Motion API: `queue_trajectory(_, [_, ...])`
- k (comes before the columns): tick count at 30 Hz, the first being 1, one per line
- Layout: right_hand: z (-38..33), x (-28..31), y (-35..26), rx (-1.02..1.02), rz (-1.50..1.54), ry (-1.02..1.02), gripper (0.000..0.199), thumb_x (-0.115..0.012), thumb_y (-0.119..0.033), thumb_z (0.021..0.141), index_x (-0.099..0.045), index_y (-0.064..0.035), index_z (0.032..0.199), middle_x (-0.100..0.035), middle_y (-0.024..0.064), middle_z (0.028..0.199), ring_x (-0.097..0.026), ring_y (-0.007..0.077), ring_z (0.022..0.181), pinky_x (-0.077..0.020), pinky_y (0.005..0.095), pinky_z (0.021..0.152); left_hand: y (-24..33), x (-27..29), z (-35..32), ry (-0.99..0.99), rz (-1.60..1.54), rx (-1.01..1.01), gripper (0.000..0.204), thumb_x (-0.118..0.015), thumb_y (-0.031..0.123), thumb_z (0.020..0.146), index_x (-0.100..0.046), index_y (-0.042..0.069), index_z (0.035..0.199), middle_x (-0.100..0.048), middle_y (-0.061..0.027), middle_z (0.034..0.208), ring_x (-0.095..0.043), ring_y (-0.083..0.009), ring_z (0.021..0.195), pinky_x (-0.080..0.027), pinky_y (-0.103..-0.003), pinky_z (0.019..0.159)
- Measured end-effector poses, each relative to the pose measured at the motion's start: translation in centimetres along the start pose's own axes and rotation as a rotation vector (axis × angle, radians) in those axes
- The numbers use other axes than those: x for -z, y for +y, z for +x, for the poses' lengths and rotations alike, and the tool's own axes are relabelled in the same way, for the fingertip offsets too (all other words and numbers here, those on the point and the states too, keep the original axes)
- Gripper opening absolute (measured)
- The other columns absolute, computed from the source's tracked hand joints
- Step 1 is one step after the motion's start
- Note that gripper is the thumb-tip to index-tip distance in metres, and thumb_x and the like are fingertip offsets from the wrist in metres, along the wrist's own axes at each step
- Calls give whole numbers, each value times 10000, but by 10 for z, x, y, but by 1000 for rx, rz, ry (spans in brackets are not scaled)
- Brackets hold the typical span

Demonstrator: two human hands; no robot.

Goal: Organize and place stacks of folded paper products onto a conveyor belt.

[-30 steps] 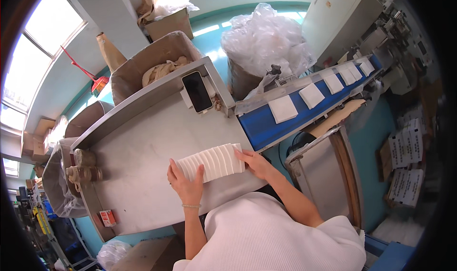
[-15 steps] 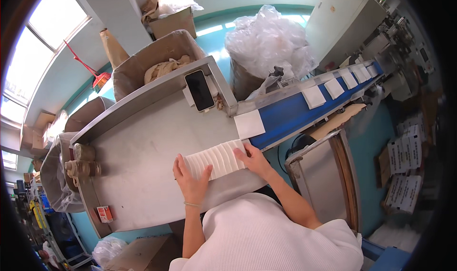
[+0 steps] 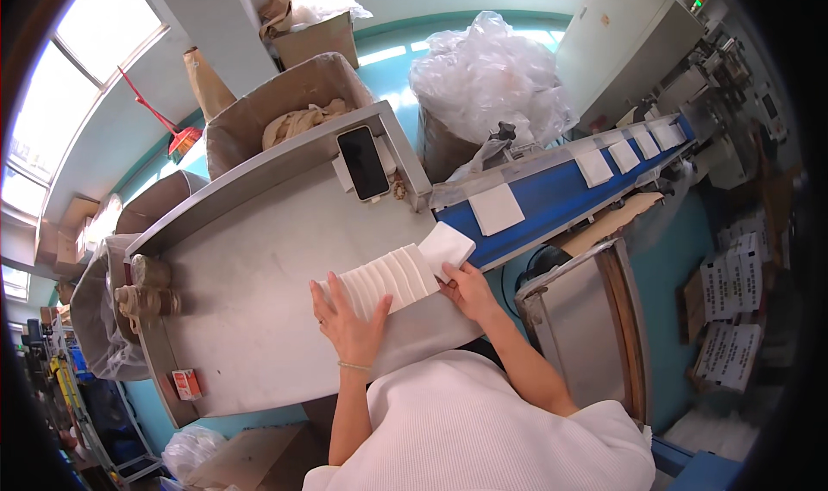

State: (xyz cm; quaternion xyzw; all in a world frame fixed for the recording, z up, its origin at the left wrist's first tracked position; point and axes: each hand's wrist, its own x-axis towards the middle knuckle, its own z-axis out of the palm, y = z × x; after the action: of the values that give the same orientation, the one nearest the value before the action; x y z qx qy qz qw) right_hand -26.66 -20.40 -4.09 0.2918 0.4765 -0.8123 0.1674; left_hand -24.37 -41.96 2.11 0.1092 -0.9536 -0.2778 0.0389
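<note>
On the metal table lies a row of white folded squares [image 3: 390, 279], napkin-like and standing packed face to face. My left hand [image 3: 352, 331] grips its left end, fingers on the far side and thumb on the near side. At the right end, my right hand [image 3: 470, 293] pinches one white square [image 3: 446, 248] by its near edge. That square is tilted and reaches to the end of the blue conveyor belt [image 3: 539, 193]. Closest on the belt lies another white square [image 3: 497, 209]; several more are spaced out beyond it.
A phone [image 3: 363, 163] rests near the far rim of the metal table [image 3: 259, 258]. Twine spools [image 3: 151, 288] and a small red-and-white box [image 3: 187, 384] are at its left end. Behind stand a carton [image 3: 285, 90] and a bag of clear plastic [image 3: 487, 73]. A metal-topped stand [image 3: 578, 318] is at right.
My right hand has left the packed row and now holds a single square at the belt's end. The squares on the belt have shifted. My left hand stays on the row.
</note>
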Motion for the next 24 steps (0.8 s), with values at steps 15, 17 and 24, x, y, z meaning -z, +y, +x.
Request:
queue_trajectory(15, [-13,-17,-3,-265,-101,-322,313,-623,-369,934,-655,-113,1111,-625,-33,920,-496,38,744,-414,205,693,12,-2,2,-18,23,-29,1051,-811,530,653,-301,141,1486,-120,-308,1522,-199,-469,1387,-299,-611,993])
queue_trajectory(17, [-17,-17,2,-220,-170,-314,324,-621,-367,936,-651,-98,1114,-624,-36,922,-505,40,754,-420,206,700,18,-1,1,-48,70,-52,1052,-808,539,648,-306,146,1484,-109,-301,1527,-176,-466,1397,-282,-614,1000])
queue_trajectory(24, [-7,-3,8,-226,-204,-311,280,-615,-289,942,-643,-47,1082,-627,-1,955,-540,67,779,-450,232,704,20,-7,3,-52,100,-46,993,-796,511,659,-343,157,1468,-77,-277,1542,-112,-458,1419,-228,-640,1019])
